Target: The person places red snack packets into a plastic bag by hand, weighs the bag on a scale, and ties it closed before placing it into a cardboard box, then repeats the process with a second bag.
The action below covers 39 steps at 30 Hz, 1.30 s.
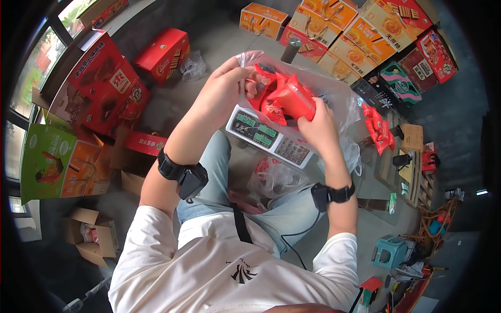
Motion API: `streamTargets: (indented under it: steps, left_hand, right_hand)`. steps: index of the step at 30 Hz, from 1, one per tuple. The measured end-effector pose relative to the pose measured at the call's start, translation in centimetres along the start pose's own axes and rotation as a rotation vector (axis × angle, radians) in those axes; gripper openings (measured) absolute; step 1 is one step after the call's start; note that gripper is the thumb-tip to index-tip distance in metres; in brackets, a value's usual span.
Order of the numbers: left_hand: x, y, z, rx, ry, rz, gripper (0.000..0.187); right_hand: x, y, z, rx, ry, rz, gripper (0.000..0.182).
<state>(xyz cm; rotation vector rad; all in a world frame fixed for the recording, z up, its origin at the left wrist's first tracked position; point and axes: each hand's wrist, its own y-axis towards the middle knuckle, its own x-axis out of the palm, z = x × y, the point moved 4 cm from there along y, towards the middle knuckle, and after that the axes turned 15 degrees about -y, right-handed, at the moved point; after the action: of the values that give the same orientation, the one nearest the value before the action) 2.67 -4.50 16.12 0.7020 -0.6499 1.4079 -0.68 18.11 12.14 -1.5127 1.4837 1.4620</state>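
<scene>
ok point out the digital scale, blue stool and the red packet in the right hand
Digital scale (270,137), head view: front panel.
Blue stool (397,252), head view: its body.
Red packet (295,99), head view: broad face.

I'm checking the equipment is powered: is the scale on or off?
On: the scale has lit green displays beside its keypad; the digits are too small to read.

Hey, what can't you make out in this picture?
All in the head view:
- Bottom of the clear bag: hidden by the red packets.
- Weighing top of the scale: covered by the bag.
- The scale's green digits: too small and blurred to read.
- Contents of the open carton, lower left: too small to identify.
- Stacked boxes, upper right: cut off by the top edge.
</scene>
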Motion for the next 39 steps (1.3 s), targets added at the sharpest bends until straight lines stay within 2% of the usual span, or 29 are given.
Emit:
streamTargets:
  steps: [2,5,6,9,10,11,12,13,14,15,16,18,19,21,23,24,25,27,28,29,30,31,32,33,36,37,38,39]
  left_hand:
    - [-0.2,0.4,0.2,-0.025,-0.019,0.013,0.021]
    - [-0.3,1.3,0.1,-0.071,0.056,-0.059,0.024]
    - [-0.2,1.5,0.1,-0.066,0.051,-0.064,0.024]
    - [-0.7,2.0,0.1,0.006,0.220,-0.079,0.021]
    - [-1.4,2.2,0.2,0.102,0.416,-0.074,0.020]
    - [-1.8,2.3,0.6,0.197,0.613,-0.067,0.019]
    - [-2.3,2.1,0.8,0.190,0.617,-0.065,0.019]
    - [-2.9,1.6,1.5,0.288,0.860,0.046,0.015]
    - [-3.2,1.0,2.1,0.385,1.104,0.153,0.013]
    - [-3.2,0.5,2.5,0.497,0.994,0.140,0.016]
    - [-3.4,0.3,2.6,0.485,1.004,0.125,0.016]
    - [-3.9,-0.1,3.5,0.525,1.245,0.280,0.017]
    - [-3.6,-0.4,3.9,0.491,1.292,0.318,0.021]
    - [-4.2,0.7,4.4,0.427,1.246,0.276,0.024]
    - [-4.7,3.5,4.6,0.328,1.075,0.206,0.031]
    - [-4.6,5.9,4.6,0.294,0.974,0.138,0.030]
    - [-4.3,8.3,4.7,0.260,0.872,0.072,0.030]
    - [-1.6,12.2,5.0,0.184,0.640,0.013,0.026]
    - [0.4,13.4,5.2,0.192,0.643,0.001,0.026]
    - [2.3,14.4,5.3,0.157,0.464,-0.009,0.023]
    - [3.7,15.3,5.3,0.119,0.285,-0.021,0.020]
    - [4.4,16.6,5.4,0.125,0.288,-0.037,0.020]
    - [4.7,17.9,5.2,0.112,0.393,0.004,0.019]
    - [4.7,18.6,4.7,0.094,0.497,0.050,0.018]
    - [6.1,18.4,3.8,0.046,0.674,-0.031,0.016]
    - [5.1,19.9,4.1,0.057,0.727,0.004,0.015]
    - [3.9,21.5,4.3,0.058,0.649,0.015,0.015]
    - [4.1,20.4,3.9,0.082,0.638,-0.068,0.017]
  right_hand:
    - [1.6,1.5,1.8,0.068,-0.123,-0.075,0.057]
    - [1.4,2.0,2.8,0.081,-0.416,0.110,0.059]
    - [1.0,1.9,2.8,0.078,-0.423,0.116,0.059]
    - [-1.5,-0.7,1.7,-0.060,-0.437,0.544,0.060]
    - [-2.2,-1.9,1.1,-0.061,-0.438,0.544,0.060]
    - [-3.4,-3.6,0.4,0.073,-0.555,0.703,0.056]
    - [-4.0,-5.2,0.1,0.215,-0.670,0.856,0.053]
    - [-3.4,-6.2,0.9,0.227,-0.669,0.846,0.053]
    - [-2.3,-6.9,3.0,0.347,-0.673,0.666,0.044]
    - [-1.2,-7.7,5.0,0.467,-0.670,0.485,0.036]
    - [-0.8,-8.3,6.1,0.487,-0.668,0.478,0.036]
    - [1.6,-9.3,9.5,0.663,0.008,0.131,0.022]
    - [2.1,-9.7,10.5,0.678,0.012,0.133,0.022]
    - [2.7,-9.2,12.3,0.632,0.623,0.337,0.021]
    - [-0.7,-7.1,12.5,0.597,0.651,0.342,0.024]
    - [-2.7,-5.5,11.9,0.570,0.533,0.398,0.025]
    - [-4.0,-3.8,12.2,0.545,0.561,0.424,0.026]
    - [-7.1,0.1,11.8,0.524,0.662,0.432,0.024]
    - [-8.0,2.2,12.1,0.524,0.854,0.458,0.022]
    - [-8.7,4.2,12.7,0.495,0.999,0.450,0.020]
    - [-9.9,5.7,12.3,0.423,1.006,0.449,0.019]
    - [-11.4,6.6,10.9,0.422,0.911,0.513,0.020]
    - [-11.9,7.9,10.5,0.379,0.791,0.560,0.022]
    - [-12.2,8.5,9.6,0.345,0.678,0.509,0.023]
    - [-12.7,9.1,7.9,0.240,0.277,0.372,0.027]
    - [-11.3,10.0,9.6,0.323,0.341,0.334,0.029]
    - [-10.0,9.1,11.5,0.339,0.342,0.311,0.029]
    - [-10.0,8.4,12.3,0.434,0.514,0.364,0.029]
